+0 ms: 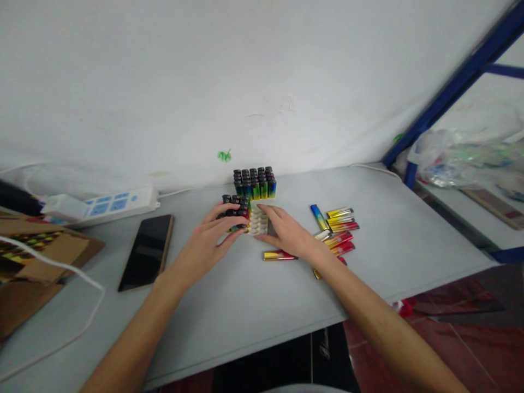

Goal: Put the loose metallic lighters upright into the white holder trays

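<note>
A white tray with round holes [258, 222] sits on the table between my hands. Black-topped lighters [236, 206] stand upright in its left part, while the holes on its right side show bare. My left hand [213, 232] curls around the left side of these lighters, its fingertips pressed against them. At the tray's right edge, my right hand [289, 233] grips with thumb and fingers on either side of the corner. Just behind stands a full block of upright lighters [254, 183] in blue, green and yellow.
Several loose lighters [339, 238] in red, yellow and silver lie at the right. One red-and-yellow lighter [280, 255] lies near my right wrist. To the left are a phone [146, 251], a power strip [118, 203], a cardboard box [53, 256] and a white cable [88, 322].
</note>
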Tool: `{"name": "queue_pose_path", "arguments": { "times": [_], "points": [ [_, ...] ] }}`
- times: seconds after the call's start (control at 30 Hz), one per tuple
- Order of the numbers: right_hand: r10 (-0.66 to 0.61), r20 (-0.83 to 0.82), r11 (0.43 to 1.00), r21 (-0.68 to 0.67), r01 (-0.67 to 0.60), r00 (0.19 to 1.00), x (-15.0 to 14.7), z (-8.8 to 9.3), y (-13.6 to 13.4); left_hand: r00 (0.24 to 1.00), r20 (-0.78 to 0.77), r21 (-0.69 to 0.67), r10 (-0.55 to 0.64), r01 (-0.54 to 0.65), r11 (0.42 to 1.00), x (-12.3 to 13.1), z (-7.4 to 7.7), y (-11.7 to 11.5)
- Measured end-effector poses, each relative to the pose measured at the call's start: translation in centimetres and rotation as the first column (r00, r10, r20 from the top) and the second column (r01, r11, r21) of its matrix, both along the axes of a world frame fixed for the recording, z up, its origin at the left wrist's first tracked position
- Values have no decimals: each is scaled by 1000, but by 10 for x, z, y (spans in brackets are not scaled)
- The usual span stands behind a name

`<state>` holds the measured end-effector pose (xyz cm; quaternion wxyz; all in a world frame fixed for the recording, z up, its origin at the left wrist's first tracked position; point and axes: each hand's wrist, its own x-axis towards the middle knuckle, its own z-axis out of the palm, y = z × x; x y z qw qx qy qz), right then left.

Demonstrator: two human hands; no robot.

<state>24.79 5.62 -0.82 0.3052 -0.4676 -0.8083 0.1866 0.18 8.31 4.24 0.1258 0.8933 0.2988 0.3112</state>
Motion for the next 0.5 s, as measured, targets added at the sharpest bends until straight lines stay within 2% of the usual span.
{"name": "queue_pose_path", "arguments": {
  "times": [0.2,0.33,0.5],
  "points": [
    [-3,9,1000,6,3,1000,0,1,0,998,-59,21,24,-22,1000,2,-1,0],
    [-10,13,1000,5,10,1000,0,0,1,999,-29,136,-20,24,990,6,-5,-1],
    [1,-6,1000,4,-1,1000,1,-1,2,999,-25,200,41,-35,979,4,-10,3]
  ]
}}
